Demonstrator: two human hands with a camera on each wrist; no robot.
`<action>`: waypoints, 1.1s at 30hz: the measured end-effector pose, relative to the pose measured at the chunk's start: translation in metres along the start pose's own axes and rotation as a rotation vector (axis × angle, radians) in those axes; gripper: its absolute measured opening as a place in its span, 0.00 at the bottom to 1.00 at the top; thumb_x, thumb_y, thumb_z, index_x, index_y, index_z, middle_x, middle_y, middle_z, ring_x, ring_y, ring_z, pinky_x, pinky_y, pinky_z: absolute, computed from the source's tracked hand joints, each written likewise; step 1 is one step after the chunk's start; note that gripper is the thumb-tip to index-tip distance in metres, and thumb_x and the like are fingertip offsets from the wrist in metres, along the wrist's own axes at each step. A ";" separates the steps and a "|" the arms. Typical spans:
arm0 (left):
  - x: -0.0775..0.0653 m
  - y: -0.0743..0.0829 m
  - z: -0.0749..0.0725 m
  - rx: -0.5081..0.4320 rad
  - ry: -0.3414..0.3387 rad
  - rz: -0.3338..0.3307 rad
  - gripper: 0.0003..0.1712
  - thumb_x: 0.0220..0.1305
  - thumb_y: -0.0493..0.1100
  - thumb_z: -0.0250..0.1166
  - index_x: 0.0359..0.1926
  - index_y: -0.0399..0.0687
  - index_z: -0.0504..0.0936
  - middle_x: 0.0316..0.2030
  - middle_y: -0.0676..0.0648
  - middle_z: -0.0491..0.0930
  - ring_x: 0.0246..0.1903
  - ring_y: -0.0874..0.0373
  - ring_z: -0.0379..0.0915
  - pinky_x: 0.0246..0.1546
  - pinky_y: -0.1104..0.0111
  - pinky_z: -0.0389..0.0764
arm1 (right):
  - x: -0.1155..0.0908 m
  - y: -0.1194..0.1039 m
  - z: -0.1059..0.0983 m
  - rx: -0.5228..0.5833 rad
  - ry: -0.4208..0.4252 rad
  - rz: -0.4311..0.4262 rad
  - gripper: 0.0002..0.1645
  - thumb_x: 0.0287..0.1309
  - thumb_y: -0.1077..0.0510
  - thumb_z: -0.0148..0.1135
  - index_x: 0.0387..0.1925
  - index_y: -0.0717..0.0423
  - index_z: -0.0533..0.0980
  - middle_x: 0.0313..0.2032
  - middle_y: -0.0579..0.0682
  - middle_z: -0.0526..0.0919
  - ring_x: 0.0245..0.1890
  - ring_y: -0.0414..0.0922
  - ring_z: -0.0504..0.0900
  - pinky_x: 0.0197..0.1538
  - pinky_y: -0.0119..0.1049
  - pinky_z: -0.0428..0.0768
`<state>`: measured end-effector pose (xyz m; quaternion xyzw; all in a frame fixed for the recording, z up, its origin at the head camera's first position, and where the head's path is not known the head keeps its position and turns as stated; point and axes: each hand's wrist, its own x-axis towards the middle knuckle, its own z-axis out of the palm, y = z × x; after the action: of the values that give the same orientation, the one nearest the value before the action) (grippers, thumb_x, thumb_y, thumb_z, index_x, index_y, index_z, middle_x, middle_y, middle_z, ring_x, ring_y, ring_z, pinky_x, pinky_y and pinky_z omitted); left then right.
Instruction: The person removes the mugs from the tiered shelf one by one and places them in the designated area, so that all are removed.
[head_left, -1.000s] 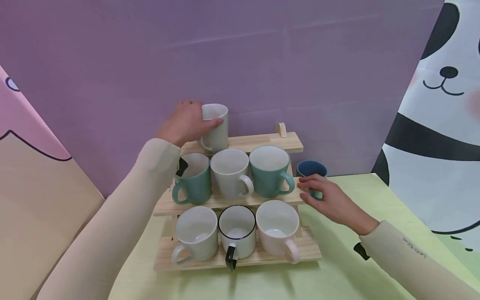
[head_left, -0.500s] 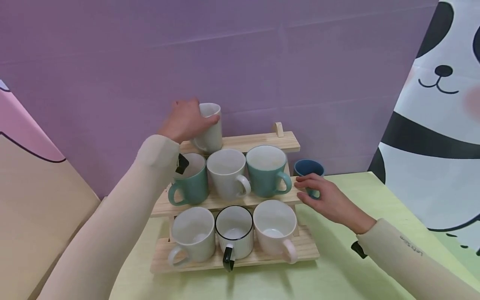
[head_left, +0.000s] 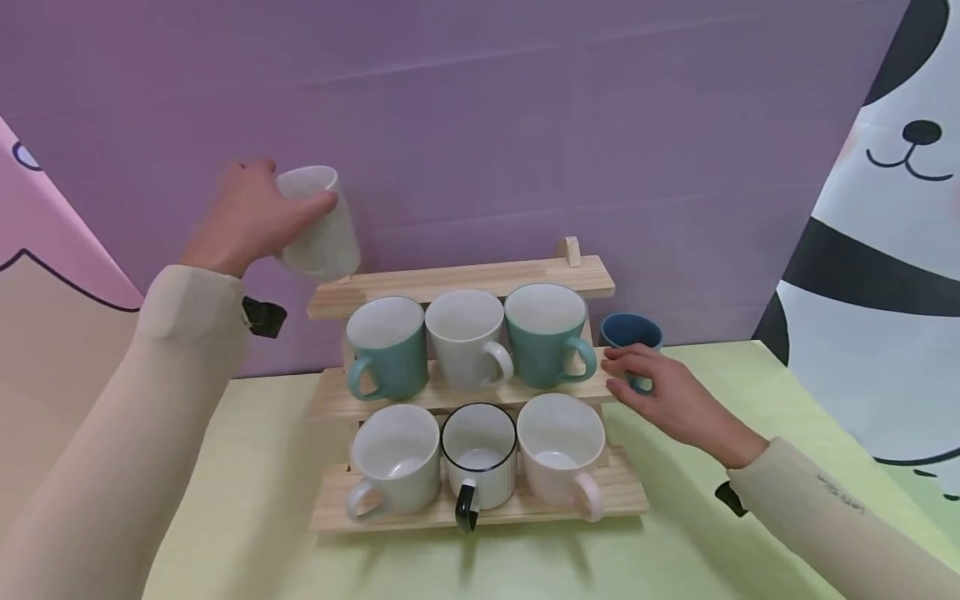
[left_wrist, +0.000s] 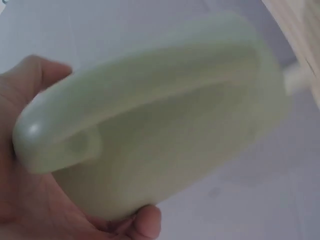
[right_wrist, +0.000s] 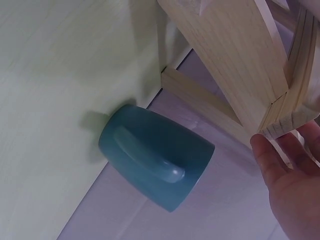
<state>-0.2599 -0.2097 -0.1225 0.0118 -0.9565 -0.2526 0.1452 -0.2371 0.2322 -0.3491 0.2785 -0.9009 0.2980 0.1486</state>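
Note:
My left hand (head_left: 251, 212) grips a pale mug (head_left: 322, 233) by its body, tilted above the left end of the top shelf. In the left wrist view this mug (left_wrist: 165, 130) looks pale green, its handle towards the camera. My right hand (head_left: 678, 400) touches the right end of the middle shelf of a wooden rack (head_left: 480, 279) with nearly straight fingers. In the right wrist view the fingertips (right_wrist: 265, 150) lie against that board's end (right_wrist: 292, 120). The middle shelf bears a teal mug (head_left: 393, 358), a white mug (head_left: 461, 350) and another teal mug (head_left: 536, 350).
On the bottom shelf stand a white mug (head_left: 401, 467), a black-rimmed mug (head_left: 483, 475) and a pale pink mug (head_left: 555, 458). A blue mug (head_left: 630, 329) stands on the table (head_left: 720, 467) behind the rack's right side. A purple backdrop (head_left: 480, 125) rises behind.
My left hand has lifted the pale mug off the top shelf and carried it up and left, tilting it. The right hand has stayed at the middle shelf's end.

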 end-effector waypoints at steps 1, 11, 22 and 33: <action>-0.002 -0.008 -0.003 0.019 -0.003 0.006 0.50 0.54 0.69 0.54 0.62 0.32 0.62 0.56 0.32 0.61 0.46 0.42 0.67 0.33 0.56 0.78 | -0.001 0.000 -0.001 0.000 0.002 0.002 0.14 0.62 0.57 0.61 0.47 0.59 0.80 0.53 0.56 0.76 0.50 0.54 0.76 0.49 0.51 0.75; -0.020 -0.101 -0.007 0.189 -0.039 0.034 0.51 0.51 0.74 0.57 0.44 0.24 0.73 0.43 0.31 0.66 0.40 0.40 0.64 0.24 0.58 0.69 | -0.005 0.001 -0.005 -0.019 0.008 0.011 0.13 0.61 0.57 0.62 0.46 0.59 0.80 0.54 0.56 0.76 0.52 0.55 0.75 0.47 0.51 0.76; -0.028 -0.173 0.060 0.204 -0.128 0.071 0.51 0.53 0.69 0.62 0.50 0.19 0.69 0.50 0.25 0.60 0.43 0.35 0.64 0.32 0.51 0.72 | -0.007 0.000 0.000 -0.019 -0.003 0.023 0.13 0.61 0.57 0.62 0.46 0.59 0.80 0.54 0.55 0.76 0.54 0.55 0.74 0.49 0.50 0.76; -0.024 -0.191 0.126 0.224 -0.202 0.118 0.40 0.49 0.61 0.69 0.41 0.23 0.74 0.39 0.31 0.69 0.33 0.41 0.70 0.29 0.55 0.75 | -0.008 0.000 -0.002 -0.011 -0.011 0.044 0.14 0.62 0.56 0.61 0.46 0.58 0.80 0.56 0.55 0.75 0.57 0.55 0.71 0.51 0.50 0.74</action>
<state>-0.2827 -0.3140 -0.3265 -0.0538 -0.9875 -0.1351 0.0606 -0.2304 0.2363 -0.3507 0.2596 -0.9091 0.2949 0.1388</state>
